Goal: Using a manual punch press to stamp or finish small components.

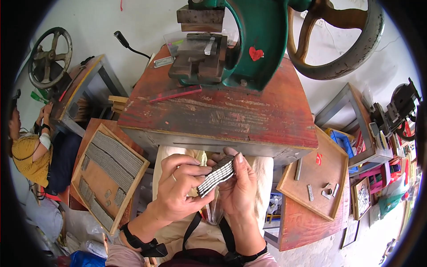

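Note:
Over my lap, a bundle of short narrow metal strips [217,177], dark with bright segmented edges, is held slightly tilted between my two hands. At its left end, the thumb and fingers of my left hand [178,184] press on the strips; a ring shows on one finger. My right hand [242,187] grips the other end, its thumb along the side and its remaining fingers partly hidden behind the bundle. On the left, a wooden tray [113,224] holds rows of similar dark strips, with several smaller groups and loose pieces beside them.
Ahead stands a worn red bench [213,118] with a green hand press [262,49], its large wheel [356,62] and a red bar [175,93]. Right, a wooden tray [307,207] holds a few small parts. A co-worker in yellow [33,155] works far left by another wheel [49,58].

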A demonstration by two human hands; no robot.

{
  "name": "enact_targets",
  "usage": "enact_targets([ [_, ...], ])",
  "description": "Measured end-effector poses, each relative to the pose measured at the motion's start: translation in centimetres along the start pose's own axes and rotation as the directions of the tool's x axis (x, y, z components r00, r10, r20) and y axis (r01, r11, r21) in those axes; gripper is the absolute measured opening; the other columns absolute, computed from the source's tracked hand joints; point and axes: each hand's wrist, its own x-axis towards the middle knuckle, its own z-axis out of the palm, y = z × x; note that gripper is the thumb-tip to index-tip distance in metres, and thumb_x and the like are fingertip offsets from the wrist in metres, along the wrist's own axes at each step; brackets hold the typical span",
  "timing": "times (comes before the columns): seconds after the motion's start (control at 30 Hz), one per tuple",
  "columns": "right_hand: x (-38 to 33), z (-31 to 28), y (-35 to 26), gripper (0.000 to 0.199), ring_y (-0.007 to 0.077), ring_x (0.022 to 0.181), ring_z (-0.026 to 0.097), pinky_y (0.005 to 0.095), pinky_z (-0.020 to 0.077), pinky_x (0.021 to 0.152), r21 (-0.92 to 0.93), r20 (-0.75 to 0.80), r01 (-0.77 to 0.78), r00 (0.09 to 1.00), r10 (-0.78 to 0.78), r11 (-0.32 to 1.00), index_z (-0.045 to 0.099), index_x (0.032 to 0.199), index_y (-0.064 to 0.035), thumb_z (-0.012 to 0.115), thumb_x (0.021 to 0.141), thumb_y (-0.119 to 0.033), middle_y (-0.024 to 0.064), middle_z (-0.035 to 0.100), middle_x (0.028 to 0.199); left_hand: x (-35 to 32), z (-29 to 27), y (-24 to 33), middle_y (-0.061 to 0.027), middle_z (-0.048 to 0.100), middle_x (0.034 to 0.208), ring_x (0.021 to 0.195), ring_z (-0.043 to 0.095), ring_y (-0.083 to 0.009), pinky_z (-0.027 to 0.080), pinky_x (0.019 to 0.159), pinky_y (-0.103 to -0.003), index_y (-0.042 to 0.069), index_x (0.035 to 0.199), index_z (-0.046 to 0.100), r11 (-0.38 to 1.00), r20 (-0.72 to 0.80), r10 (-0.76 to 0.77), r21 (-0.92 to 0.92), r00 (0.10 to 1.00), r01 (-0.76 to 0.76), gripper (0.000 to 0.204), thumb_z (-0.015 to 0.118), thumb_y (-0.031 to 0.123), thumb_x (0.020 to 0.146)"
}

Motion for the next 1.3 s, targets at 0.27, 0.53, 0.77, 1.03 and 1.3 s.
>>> enact_targets([
  [0.27, 0.3, -0.7, -0.3, 0.033, 0.0298, 0.094, 0.066, 0.0367, 0.0580, 0.077, 0.035, -0.010, 0.001, 1.000, -0.001, 0.999, 0.053, 0.116, 0.0034, 0.054, 0.095, -0.022, 0.0226, 0.063, 0.103, 0.0, 0.9, -0.3, -0.0071, 0.067, 0.092, 0.089, 0.058, -0.0266, 0.047, 0.076, -0.036, 0.007, 0.080, 0.052, 1.000, 0.016, -0.002, -0.021, 1.000, 0.003, 0.039, 0.081, 0.002, 0.055],
  [0.53, 0.5, -1.3, -0.2, 0.032, 0.0298, 0.094, 0.066, 0.0362, 0.0581, 0.078, 0.065, -0.031, -0.016, 0.999, 0.018, 0.998, 0.053, 0.115, 0.0033, 0.054, 0.095, -0.022, 0.0227, 0.063, 0.102, -0.2, 1.6, -0.6, -0.0065, 0.066, 0.094, 0.092, 0.058, -0.0260, 0.046, 0.078, -0.036, 0.006, 0.080, 0.054, 0.999, 0.029, -0.004, -0.036, 1.000, 0.005, 0.038, 0.082, 0.003, 0.055],
  [0.77, 0.8, -1.5, -0.6, 0.036, 0.0291, 0.099, 0.064, 0.0372, 0.0565, 0.082, -0.029, -0.041, -0.068, 0.997, 0.066, 0.997, 0.049, 0.119, 0.0043, 0.050, 0.097, -0.025, 0.0225, 0.061, 0.107, -0.7, 1.8, -0.7, -0.0129, 0.061, 0.099, 0.086, 0.057, -0.0298, 0.048, 0.073, -0.037, 0.001, 0.104, 0.050, 0.987, 0.097, -0.121, -0.091, 0.988, 0.130, 0.047, 0.074, 0.001, 0.064],
  [1.03, 0.8, -1.1, -1.1, 0.064, 0.0395, 0.120, 0.049, 0.0437, 0.0428, 0.102, -0.196, -0.067, -0.158, 0.987, 0.148, 0.968, 0.026, 0.137, 0.0106, 0.034, 0.100, -0.041, 0.0333, 0.048, 0.125, -2.7, 3.4, -3.0, -0.0165, 0.052, 0.109, 0.085, 0.057, -0.0231, 0.047, 0.068, -0.033, -0.008, 0.134, 0.038, 0.774, 0.337, -0.493, -0.251, 0.802, 0.581, 0.052, 0.046, 0.002, 0.083],
  [1.3, 1.0, -3.6, -0.4, 0.049, 0.0370, 0.110, 0.057, 0.0416, 0.0481, 0.095, -0.473, -0.039, -0.133, 0.991, 0.130, 0.871, 0.032, 0.133, 0.0093, 0.040, 0.101, -0.027, 0.0305, 0.052, 0.120, -2.7, 2.4, -4.4, -0.0129, 0.061, 0.098, 0.074, 0.059, -0.0207, 0.045, 0.057, -0.029, -0.003, 0.116, 0.051, -0.580, 0.725, -0.595, -0.686, 0.346, 0.440, 0.035, 0.037, 0.024, 0.099],
])
